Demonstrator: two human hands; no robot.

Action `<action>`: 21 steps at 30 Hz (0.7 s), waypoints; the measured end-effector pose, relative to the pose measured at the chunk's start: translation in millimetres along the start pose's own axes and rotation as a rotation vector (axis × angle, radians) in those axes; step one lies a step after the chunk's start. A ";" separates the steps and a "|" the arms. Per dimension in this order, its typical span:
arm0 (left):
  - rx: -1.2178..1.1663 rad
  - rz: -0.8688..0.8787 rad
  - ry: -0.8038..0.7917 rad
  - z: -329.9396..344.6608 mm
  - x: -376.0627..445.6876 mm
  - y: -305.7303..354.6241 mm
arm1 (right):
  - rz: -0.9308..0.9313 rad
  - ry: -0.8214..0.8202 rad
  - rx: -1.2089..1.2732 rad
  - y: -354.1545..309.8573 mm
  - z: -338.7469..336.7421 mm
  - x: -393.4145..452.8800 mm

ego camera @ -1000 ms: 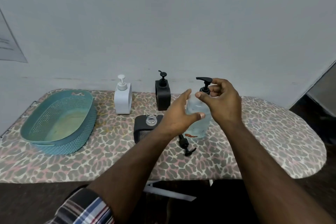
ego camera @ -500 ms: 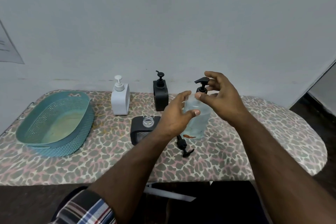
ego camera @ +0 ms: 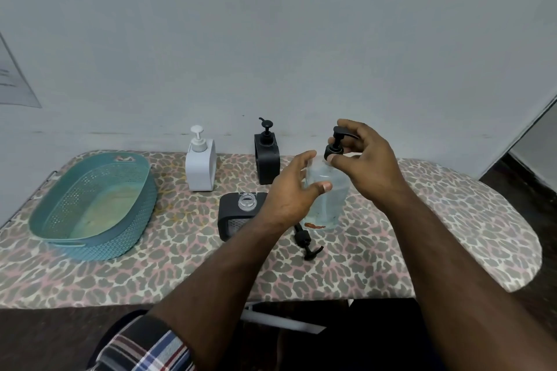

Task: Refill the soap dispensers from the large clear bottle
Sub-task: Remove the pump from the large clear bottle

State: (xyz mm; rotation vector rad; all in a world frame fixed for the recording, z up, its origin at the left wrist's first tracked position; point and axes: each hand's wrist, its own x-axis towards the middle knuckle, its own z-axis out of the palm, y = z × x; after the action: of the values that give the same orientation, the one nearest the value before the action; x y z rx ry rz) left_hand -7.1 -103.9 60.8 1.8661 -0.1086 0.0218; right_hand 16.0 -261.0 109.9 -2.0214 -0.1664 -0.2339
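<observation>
The wall [ego camera: 271,39] behind is plain pale grey, with a sheet of paper [ego camera: 15,84] at its left edge and a dark doorway [ego camera: 539,141] at the right. In front of it stands the tabletop [ego camera: 452,220], a long rounded board under a leopard-print cover.

All places below are taken from the clear bottle [ego camera: 328,190], which stands upright near the middle of that cover. Far to its left lies a teal basket [ego camera: 90,205]. Left of the bottle and toward the wall stand a white dispenser [ego camera: 200,166] and, nearer, a black dispenser [ego camera: 266,159], both with pumps on. Just left of the bottle and slightly toward the person sits an open dispenser [ego camera: 238,214], black, its clear neck bare. In front of the bottle, touching the cover, lies a loose pump [ego camera: 306,242].

The left hand [ego camera: 289,196] wraps the bottle's side, fingers and thumb closed on it to steady it. The right hand [ego camera: 361,159] pinches the bottle's pump [ego camera: 336,144] at the collar, fingers curled around it.

The step in hand looks like unscrewing the bottle's pump so it can pour. Next calls for turning the collar free while the left hand keeps the bottle from spinning, lifting the pump and its tube straight out, then tipping the bottle over the open neck, which is narrow, so a slow pour would help avoid spills on the cloth.
</observation>
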 end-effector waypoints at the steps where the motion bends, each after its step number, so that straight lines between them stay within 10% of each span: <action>1: -0.003 -0.002 0.000 -0.4 0.1 0.1 | 0.008 -0.003 0.043 0.3 -0.2 -0.2; 21: -0.008 -0.008 0.015 1.4 1.0 -3.3 | 0.008 0.111 0.055 -0.3 7.9 -2.7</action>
State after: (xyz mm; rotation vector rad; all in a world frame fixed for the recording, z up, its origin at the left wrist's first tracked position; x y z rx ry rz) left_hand -5.9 -104.4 57.4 1.8576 -0.0906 0.0296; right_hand 14.1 -253.8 106.0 -1.9485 -0.0939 -0.3316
